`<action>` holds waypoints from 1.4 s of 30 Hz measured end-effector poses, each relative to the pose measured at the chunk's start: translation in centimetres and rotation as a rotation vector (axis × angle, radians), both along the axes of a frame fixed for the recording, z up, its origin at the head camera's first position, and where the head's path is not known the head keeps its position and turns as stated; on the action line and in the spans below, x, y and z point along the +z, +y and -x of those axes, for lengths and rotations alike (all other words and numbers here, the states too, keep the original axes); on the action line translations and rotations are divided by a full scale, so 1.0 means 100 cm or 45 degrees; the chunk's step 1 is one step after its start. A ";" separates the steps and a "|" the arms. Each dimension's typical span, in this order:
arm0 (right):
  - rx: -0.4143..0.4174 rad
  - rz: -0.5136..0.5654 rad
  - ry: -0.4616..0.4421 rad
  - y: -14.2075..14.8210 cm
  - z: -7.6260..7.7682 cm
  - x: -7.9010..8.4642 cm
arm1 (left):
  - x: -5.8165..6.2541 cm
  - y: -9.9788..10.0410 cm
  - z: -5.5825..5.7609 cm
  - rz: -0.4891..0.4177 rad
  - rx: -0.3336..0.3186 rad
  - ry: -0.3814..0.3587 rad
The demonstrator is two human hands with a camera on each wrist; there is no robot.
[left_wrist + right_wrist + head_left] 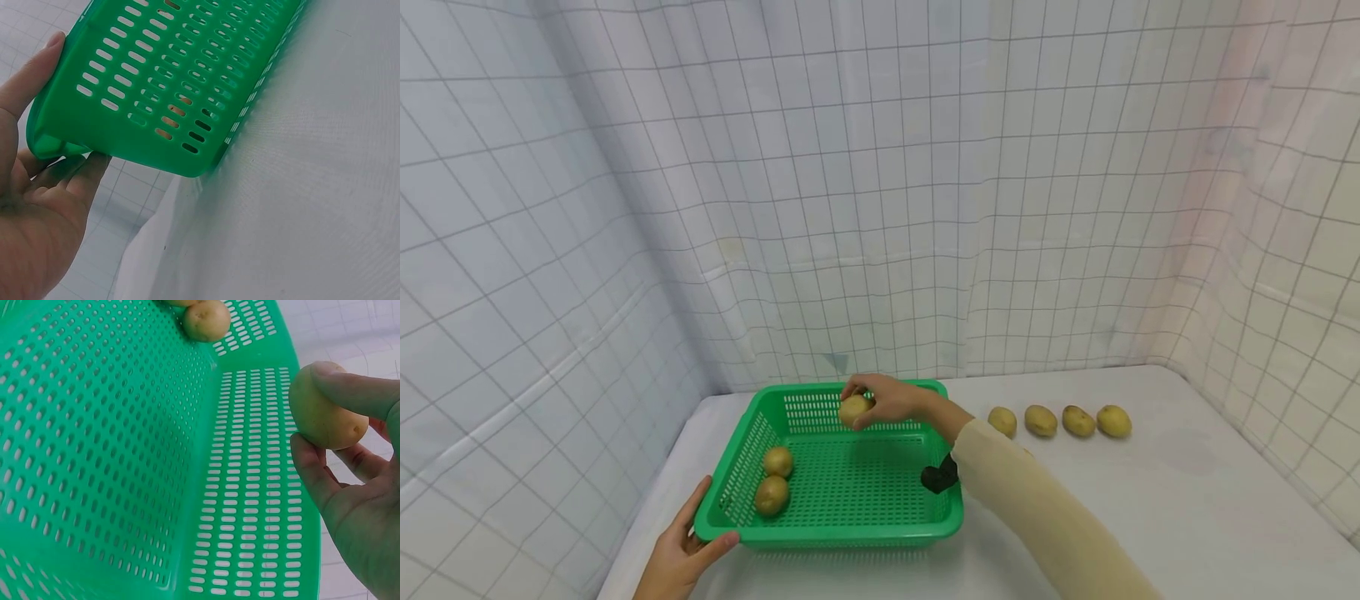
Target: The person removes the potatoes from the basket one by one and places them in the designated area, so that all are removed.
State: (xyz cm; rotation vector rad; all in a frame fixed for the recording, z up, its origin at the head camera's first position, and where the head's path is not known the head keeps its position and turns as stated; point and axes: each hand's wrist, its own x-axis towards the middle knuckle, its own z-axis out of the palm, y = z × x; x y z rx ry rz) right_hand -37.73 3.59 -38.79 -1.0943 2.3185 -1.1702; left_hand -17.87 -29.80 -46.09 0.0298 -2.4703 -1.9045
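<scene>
A green plastic basket point(827, 533) with slotted walls stands on the table. My left hand point(679, 552) grips its near left corner, thumb on the near rim and fingers round the left side; the left wrist view shows this hand point(47, 200) at the basket's corner point(125, 137). My right hand point(891, 398) pinches a potato point(854, 411) over the back part of the basket. In the right wrist view that potato point(325, 409) sits between the thumb and fingers. Two potatoes point(772, 496) lie along the basket's left side, one behind the other.
To the right of the basket, several potatoes point(1078, 422) lie in a row on the white table point(1165, 500), partly hidden by the right sleeve point(1037, 500). A black wrist device point(942, 475) shows beside that sleeve. White gridded curtains point(865, 208) enclose the back and sides.
</scene>
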 end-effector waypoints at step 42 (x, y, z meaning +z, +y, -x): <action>-0.159 -0.067 0.025 0.084 -0.002 -0.001 | 0.000 -0.003 -0.002 -0.010 -0.002 -0.005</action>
